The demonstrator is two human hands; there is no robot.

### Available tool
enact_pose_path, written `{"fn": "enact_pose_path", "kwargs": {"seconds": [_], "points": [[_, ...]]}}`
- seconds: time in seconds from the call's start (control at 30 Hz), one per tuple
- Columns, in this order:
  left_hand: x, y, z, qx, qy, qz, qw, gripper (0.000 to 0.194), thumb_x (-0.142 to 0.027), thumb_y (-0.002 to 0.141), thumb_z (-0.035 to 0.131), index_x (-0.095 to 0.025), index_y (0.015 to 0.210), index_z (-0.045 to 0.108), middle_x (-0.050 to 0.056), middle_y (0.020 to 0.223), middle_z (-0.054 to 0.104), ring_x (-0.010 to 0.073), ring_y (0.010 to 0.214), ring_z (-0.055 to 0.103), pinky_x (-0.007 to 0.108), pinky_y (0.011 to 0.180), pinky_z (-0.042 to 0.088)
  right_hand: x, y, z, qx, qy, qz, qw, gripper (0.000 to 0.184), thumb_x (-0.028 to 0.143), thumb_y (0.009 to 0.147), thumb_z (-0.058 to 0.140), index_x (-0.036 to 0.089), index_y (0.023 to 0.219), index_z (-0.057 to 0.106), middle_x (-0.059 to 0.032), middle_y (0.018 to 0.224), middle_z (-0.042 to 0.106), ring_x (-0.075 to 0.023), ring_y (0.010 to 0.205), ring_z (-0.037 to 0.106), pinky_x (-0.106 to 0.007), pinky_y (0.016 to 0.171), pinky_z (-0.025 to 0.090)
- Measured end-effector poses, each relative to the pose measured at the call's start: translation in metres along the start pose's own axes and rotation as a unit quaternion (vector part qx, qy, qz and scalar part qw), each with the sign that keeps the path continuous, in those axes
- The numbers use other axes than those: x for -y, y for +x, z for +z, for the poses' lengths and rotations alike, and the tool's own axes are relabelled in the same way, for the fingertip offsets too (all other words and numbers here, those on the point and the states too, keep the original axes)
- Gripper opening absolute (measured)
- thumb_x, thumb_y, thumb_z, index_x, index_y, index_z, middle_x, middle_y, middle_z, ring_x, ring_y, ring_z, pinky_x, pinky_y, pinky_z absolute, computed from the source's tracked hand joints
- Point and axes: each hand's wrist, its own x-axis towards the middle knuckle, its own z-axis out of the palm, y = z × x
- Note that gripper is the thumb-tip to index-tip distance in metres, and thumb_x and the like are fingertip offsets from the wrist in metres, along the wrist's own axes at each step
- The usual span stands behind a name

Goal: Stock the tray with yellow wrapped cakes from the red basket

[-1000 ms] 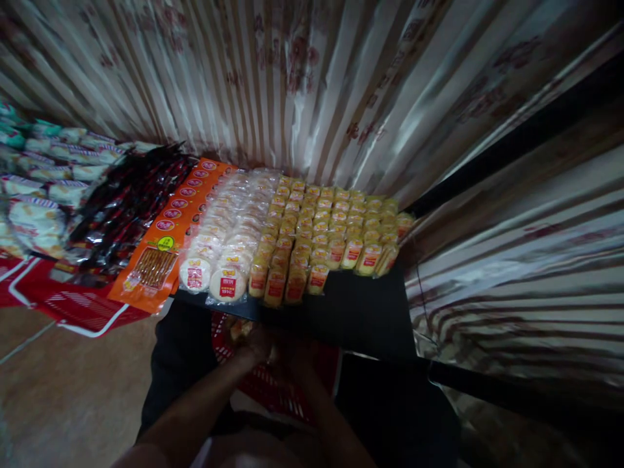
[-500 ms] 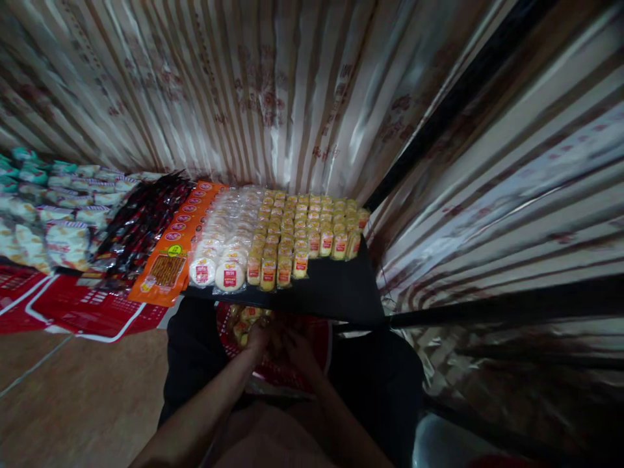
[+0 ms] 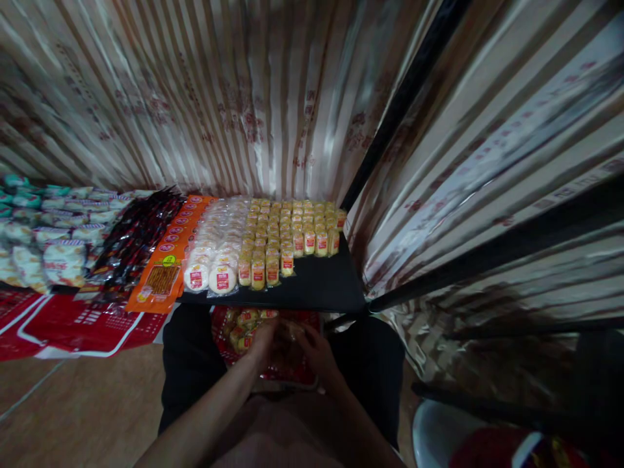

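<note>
Between my knees is a red basket (image 3: 316, 374) with small yellow wrapped snack cakes (image 3: 248, 316) in its left part. My left hand (image 3: 263, 339) is inside the basket beside those cakes. Its fingers curl inward, and what they hold is hidden in the dim light. My right hand (image 3: 314, 343) is at the basket's right side, fingers bent around a pale wrapped snack cake at their tips. Above the basket, the black shelf (image 3: 322, 286) carries rows of the same yellow wrapped cakes (image 3: 266, 270), with their labels facing me.
Left of the yellow rows are round white wrapped crackers (image 3: 223, 279), orange snack packets (image 3: 158, 279), dark packets (image 3: 131, 240) and white bags (image 3: 63, 260). Red baskets (image 3: 92, 325) stand below at left. Black frame bars (image 3: 404, 110) and striped sheeting (image 3: 273, 97) enclose the shelf.
The view has shifted, so the shelf sits slightly further left and lower. My hands have drawn a little apart in the basket, and the right one has come up with a cake.
</note>
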Motion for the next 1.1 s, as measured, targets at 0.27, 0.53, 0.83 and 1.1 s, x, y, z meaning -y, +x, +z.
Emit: {"fn": "enact_pose_path", "kwargs": {"seconds": [0.27,0.53,0.83,1.1], "points": [[-0.016,-0.031,0.007,0.068,-0.011,0.004,0.998,0.011,-0.02,0.068,0.065,-0.015,0.074,0.057,0.002,0.072,0.063,0.0121,0.064,0.06,0.023,0.062,0.047,0.023,-0.008,-0.018,-0.029,0.14,0.045,0.989,0.049,0.056,0.065,0.065,0.019,0.098,0.067,-0.007,0.094,0.07,-0.0267,0.089,0.064,-0.039,0.08,0.049],[-0.033,-0.047,0.018,0.105,0.014,0.035,0.994,0.032,-0.032,0.055,0.075,-0.014,0.076,0.058,-0.001,0.062,0.059,0.0066,0.047,0.05,0.017,0.043,0.033,0.031,-0.008,-0.024,-0.051,0.196,0.063,0.977,0.046,0.052,0.066,0.065,0.019,0.099,0.066,-0.0054,0.093,0.07,-0.0239,0.08,0.065,-0.035,0.069,0.051],[-0.03,-0.048,0.024,0.144,0.087,0.154,0.974,0.036,-0.031,0.059,0.069,-0.018,0.09,0.055,-0.002,0.072,0.06,0.0099,0.055,0.052,0.018,0.047,0.037,0.044,-0.007,-0.031,-0.087,0.242,0.029,0.966,0.045,0.052,0.061,0.07,0.02,0.092,0.068,-0.0075,0.098,0.067,-0.0233,0.087,0.063,-0.034,0.073,0.051],[-0.031,-0.049,0.016,0.113,0.274,0.447,0.844,0.02,-0.015,0.076,0.049,-0.022,0.089,0.062,0.006,0.099,0.058,0.0187,0.098,0.054,0.03,0.087,0.042,0.058,-0.01,-0.04,-0.035,0.373,0.051,0.926,0.043,0.042,0.061,0.074,0.021,0.098,0.067,-0.0043,0.092,0.068,-0.0188,0.08,0.063,-0.029,0.069,0.049]]}}
